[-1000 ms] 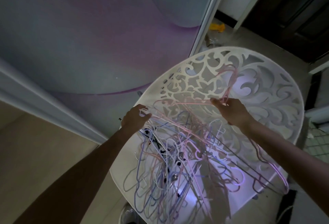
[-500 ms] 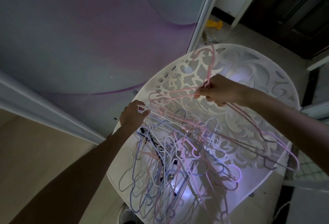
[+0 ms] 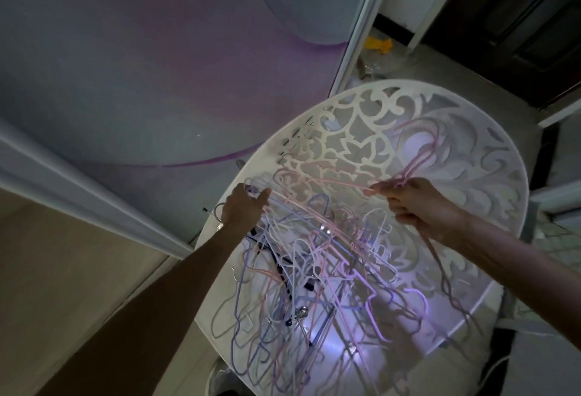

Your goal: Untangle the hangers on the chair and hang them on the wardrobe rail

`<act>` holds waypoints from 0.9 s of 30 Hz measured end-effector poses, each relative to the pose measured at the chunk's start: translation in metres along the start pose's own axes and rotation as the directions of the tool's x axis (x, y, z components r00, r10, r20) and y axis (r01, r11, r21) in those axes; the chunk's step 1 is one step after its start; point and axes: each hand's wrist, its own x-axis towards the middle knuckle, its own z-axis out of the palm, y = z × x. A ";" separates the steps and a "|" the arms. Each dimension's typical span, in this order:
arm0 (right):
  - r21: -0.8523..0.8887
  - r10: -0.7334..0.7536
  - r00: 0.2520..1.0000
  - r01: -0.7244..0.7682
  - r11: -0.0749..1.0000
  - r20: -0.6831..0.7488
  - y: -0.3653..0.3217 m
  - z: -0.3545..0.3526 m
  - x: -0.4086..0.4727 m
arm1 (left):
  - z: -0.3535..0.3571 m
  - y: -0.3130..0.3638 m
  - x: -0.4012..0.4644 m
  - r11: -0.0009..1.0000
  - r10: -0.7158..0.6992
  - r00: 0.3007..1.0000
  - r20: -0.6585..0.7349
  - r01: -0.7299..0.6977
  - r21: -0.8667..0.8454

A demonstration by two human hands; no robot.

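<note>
A tangle of thin pink, blue and white hangers (image 3: 317,273) fills the seat of a white chair with a cut-out floral back (image 3: 352,131). My right hand (image 3: 415,207) is closed on the necks of pink hangers (image 3: 421,156), whose hooks stick up in front of the chair back and whose lower wires trail down past my wrist. My left hand (image 3: 243,207) grips the corner of hangers at the left edge of the pile. A pink wire stretches between both hands.
A wardrobe sliding door (image 3: 157,59) with a purple and grey pattern stands to the left, its white frame (image 3: 361,18) just beyond the chair. A yellow object (image 3: 379,45) lies on the floor behind. A dark door (image 3: 515,15) is at the back right.
My right hand, which had lifted the pink hangers up and toward the left, has come back down and to the right. My left hand stays on the pile's left edge.
</note>
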 end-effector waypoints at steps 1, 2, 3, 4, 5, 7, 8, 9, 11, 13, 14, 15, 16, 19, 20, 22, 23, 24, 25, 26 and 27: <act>0.022 0.024 0.999 -0.025 0.999 0.041 0.000 -0.001 0.000 | 0.001 0.001 0.000 0.997 -0.012 1.000 0.025 0.014 -0.075; 0.004 0.038 0.996 -0.038 0.999 0.078 -0.002 -0.003 0.000 | 0.000 0.003 0.002 0.989 -0.012 0.999 0.045 0.018 -0.145; -0.063 0.032 0.994 -0.026 0.998 0.106 -0.006 -0.007 0.000 | -0.001 0.004 0.003 0.981 0.000 0.998 0.056 0.011 -0.192; -0.161 0.011 0.992 0.010 0.987 0.124 -0.011 -0.012 0.000 | -0.003 0.002 0.006 0.976 0.015 0.998 0.054 -0.003 -0.217; -0.281 -0.026 0.990 0.064 0.958 0.135 -0.018 -0.018 0.001 | -0.005 0.001 0.006 0.976 0.023 0.999 0.033 -0.015 -0.216; -0.483 -0.119 0.983 0.171 0.859 0.138 -0.027 -0.027 0.001 | -0.004 -0.003 0.007 0.981 0.039 0.999 -0.023 -0.043 -0.190; -0.531 -0.161 0.978 0.207 0.822 0.132 -0.027 -0.031 -0.001 | -0.002 -0.004 0.007 0.986 0.050 0.998 -0.048 -0.057 -0.158; -0.539 -0.194 0.973 0.231 0.810 0.125 -0.025 -0.033 -0.003 | 0.001 -0.002 0.007 0.992 0.051 0.997 -0.066 -0.058 -0.110; -0.493 -0.232 0.968 0.250 0.833 0.099 -0.014 -0.036 -0.011 | 0.004 0.007 -0.001 0.999 0.040 0.995 -0.091 -0.039 0.010; -0.362 -0.228 0.973 0.222 0.905 0.026 -0.002 -0.039 -0.017 | 0.004 0.011 -0.005 0.989 0.004 0.995 -0.099 0.010 0.148; -0.250 -0.204 0.979 0.195 0.948 -0.011 0.002 -0.042 -0.019 | 0.002 0.010 -0.005 0.983 -0.017 0.996 -0.084 0.032 0.180; -0.129 -0.168 0.985 0.163 0.978 -0.031 0.003 -0.044 -0.021 | 0.000 0.008 -0.007 0.981 -0.031 0.998 -0.062 0.043 0.191; -0.019 -0.132 0.991 0.132 0.991 -0.033 0.001 -0.047 -0.023 | -0.003 0.007 -0.009 0.979 -0.041 0.998 -0.041 0.049 0.199; 0.129 -0.102 0.995 0.099 0.987 0.021 -0.008 -0.050 -0.030 | -0.009 0.010 -0.016 0.960 -0.014 0.999 -0.034 0.023 0.278; 0.145 -0.104 0.994 0.097 0.985 0.044 -0.013 -0.049 -0.034 | -0.013 0.014 -0.020 0.953 0.015 0.999 -0.042 -0.002 0.301; 0.169 -0.108 0.991 0.094 0.981 0.075 -0.020 -0.039 -0.041 | -0.022 0.024 -0.030 0.953 0.048 0.998 -0.044 -0.032 0.300; 0.172 -0.108 0.991 0.094 0.981 0.077 -0.024 -0.032 -0.045 | -0.029 0.030 -0.034 0.966 0.062 0.998 -0.032 -0.052 0.252; 0.172 -0.106 0.991 0.091 0.981 0.080 -0.029 -0.024 -0.050 | -0.037 0.037 -0.042 0.980 0.078 0.997 -0.013 -0.074 0.184; 0.163 -0.102 0.991 0.087 0.983 0.088 -0.033 -0.015 -0.056 | -0.046 0.046 -0.053 0.990 0.087 0.996 0.003 -0.086 0.115; 0.153 -0.094 0.991 0.078 0.985 0.099 -0.036 -0.007 -0.060 | -0.054 0.054 -0.062 0.995 0.085 0.996 0.027 -0.086 0.041; 0.143 -0.088 0.989 0.071 0.987 0.116 -0.041 0.001 -0.071 | -0.063 0.064 -0.080 0.996 0.070 0.995 0.075 -0.066 -0.062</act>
